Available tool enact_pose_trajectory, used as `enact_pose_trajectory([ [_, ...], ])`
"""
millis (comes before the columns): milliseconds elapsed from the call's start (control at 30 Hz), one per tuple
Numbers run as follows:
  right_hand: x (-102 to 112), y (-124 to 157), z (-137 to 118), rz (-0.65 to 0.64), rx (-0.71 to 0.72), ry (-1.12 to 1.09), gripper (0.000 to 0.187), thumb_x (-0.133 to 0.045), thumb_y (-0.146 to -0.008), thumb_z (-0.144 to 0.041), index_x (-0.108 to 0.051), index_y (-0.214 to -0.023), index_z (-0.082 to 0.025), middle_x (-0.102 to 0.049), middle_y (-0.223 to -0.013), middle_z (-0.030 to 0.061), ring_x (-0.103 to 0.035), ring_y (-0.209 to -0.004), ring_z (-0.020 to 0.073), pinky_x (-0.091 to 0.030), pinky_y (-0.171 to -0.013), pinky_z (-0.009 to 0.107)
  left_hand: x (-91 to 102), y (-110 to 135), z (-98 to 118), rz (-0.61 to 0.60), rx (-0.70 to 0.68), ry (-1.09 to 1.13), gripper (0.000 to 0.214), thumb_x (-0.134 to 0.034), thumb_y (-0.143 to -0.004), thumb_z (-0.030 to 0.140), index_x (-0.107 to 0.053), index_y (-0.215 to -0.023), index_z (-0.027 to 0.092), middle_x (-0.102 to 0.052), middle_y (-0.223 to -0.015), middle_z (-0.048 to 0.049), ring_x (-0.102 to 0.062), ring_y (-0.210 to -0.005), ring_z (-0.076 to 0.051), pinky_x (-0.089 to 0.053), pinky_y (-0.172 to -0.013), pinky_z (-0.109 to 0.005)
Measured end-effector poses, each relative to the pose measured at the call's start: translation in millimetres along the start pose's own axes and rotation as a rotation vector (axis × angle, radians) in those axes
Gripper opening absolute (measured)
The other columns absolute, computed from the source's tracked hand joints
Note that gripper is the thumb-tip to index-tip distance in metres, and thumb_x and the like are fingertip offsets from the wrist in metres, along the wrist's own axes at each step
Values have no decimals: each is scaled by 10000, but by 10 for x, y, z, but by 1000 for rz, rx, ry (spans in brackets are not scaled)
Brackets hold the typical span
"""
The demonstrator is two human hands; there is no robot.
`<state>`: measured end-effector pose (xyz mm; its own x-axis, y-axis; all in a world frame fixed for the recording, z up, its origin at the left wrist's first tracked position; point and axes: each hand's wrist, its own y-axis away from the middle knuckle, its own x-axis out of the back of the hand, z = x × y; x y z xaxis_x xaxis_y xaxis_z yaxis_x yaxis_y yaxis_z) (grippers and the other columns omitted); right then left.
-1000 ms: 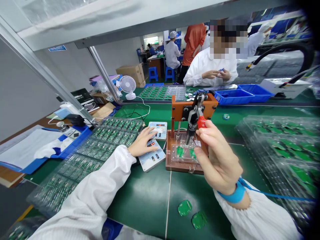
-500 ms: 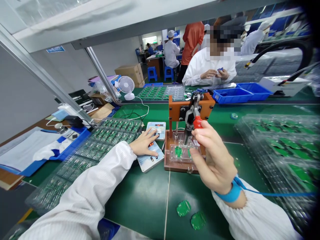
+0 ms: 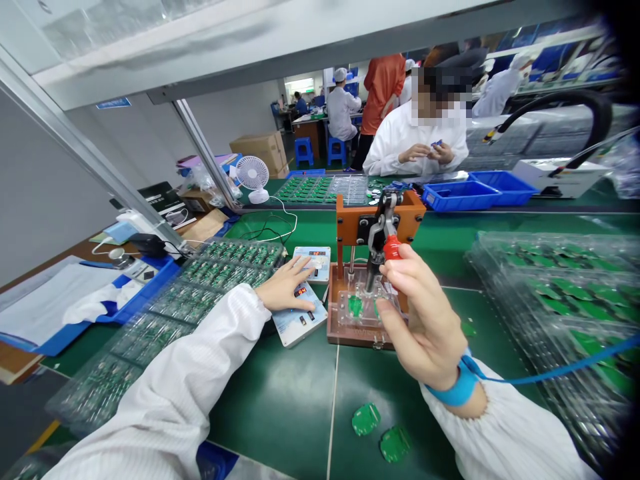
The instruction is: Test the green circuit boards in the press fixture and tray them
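Note:
My right hand (image 3: 425, 313) has its fingers around the red handle (image 3: 392, 248) of a toggle clamp on an orange and brown test fixture (image 3: 345, 220). Under the fixture's clear plate (image 3: 367, 308) a green circuit board (image 3: 355, 306) shows; another is partly hidden by my right thumb. My left hand (image 3: 286, 285) lies with fingers spread over two white control boxes with red digit displays, the nearer box (image 3: 300, 327) and the farther box (image 3: 320, 257). Two loose green circuit boards, one at the left (image 3: 366, 419) and one at the right (image 3: 395, 444), lie on the green mat.
A clear tray of circuit boards (image 3: 200, 293) stands left, and stacked trays of green boards (image 3: 560, 293) stand right. Behind are a white fan (image 3: 252, 175), blue bins (image 3: 460, 196) and a co-worker (image 3: 415, 143) handling a small part. A blue wrist cord (image 3: 560, 365) runs right from my wrist.
The view has shifted slightly. My right hand stays on the red handle and my left hand stays over the control boxes; the clamp shows no clear movement.

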<state>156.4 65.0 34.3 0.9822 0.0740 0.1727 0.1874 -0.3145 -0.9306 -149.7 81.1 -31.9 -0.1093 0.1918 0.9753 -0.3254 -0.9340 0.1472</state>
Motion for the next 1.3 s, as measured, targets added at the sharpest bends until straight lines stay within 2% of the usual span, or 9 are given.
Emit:
enact_pose_trajectory([
  [167,4,-7,-18,0,-11,37,716,-602,-851,26,-499,-1483,-295,-640,-1335,58,-550,-1346,310,-391,-1190,679,45,57,-118,-55,19,23,1146,-680,-720,817,-316,-1597,175,-87,-1701,-168,-3,-1557,-445,-128,-1248,-580],
  [500,1,11,-18,5,-28,22,697,-607,-848,32,-521,-1466,-278,-633,-1348,64,-498,-1403,315,-433,-1184,624,65,98,-73,-200,84,44,1274,-705,-667,828,-187,-1632,177,43,-1699,-170,59,-1545,-471,-114,-1230,-627],
  [700,-6,25,-14,17,-28,41,686,-611,-860,-1,-515,-1467,-306,-638,-1339,52,-536,-1366,314,-410,-1184,664,108,96,-44,-216,73,31,1286,-725,-663,815,-191,-1630,156,55,-1691,-193,79,-1541,-472,-97,-1231,-629],
  [933,-16,30,-19,23,-31,17,681,-605,-855,20,-525,-1460,-281,-631,-1348,66,-478,-1423,329,-456,-1165,630,60,47,-61,-193,54,20,1315,-742,-618,835,-220,-1625,169,-16,-1690,-207,38,-1537,-496,-119,-1213,-672],
  [1067,-7,29,-26,8,-41,44,664,-600,-870,2,-517,-1463,-287,-636,-1346,70,-492,-1411,337,-463,-1147,653,48,43,-71,-146,25,33,1303,-765,-564,845,-323,-1592,176,-4,-1695,-197,49,-1532,-508,-94,-1217,-671],
  [1167,0,21,-35,-3,-30,62,662,-593,-874,7,-510,-1467,-275,-633,-1355,77,-490,-1417,321,-492,-1139,608,35,73,-99,-52,45,119,1174,-735,-665,796,-338,-1578,175,-27,-1699,-202,-6,-1553,-463,-142,-1234,-615],
  [1233,4,12,-39,-10,-20,69,662,-589,-873,16,-507,-1469,-262,-630,-1365,81,-484,-1425,302,-509,-1138,561,9,99,-142,150,71,250,928,-682,-794,695,-414,-1523,189,-192,-1682,-189,-166,-1550,-398,-216,-1235,-541],
  [1300,10,-2,-41,-9,-12,74,653,-589,-873,24,-517,-1460,-252,-635,-1364,82,-494,-1419,291,-522,-1132,531,-36,119,-207,438,150,459,611,-670,-838,585,-589,-1311,207,-527,-1485,-152,-467,-1385,-335,-368,-1147,-461],
])
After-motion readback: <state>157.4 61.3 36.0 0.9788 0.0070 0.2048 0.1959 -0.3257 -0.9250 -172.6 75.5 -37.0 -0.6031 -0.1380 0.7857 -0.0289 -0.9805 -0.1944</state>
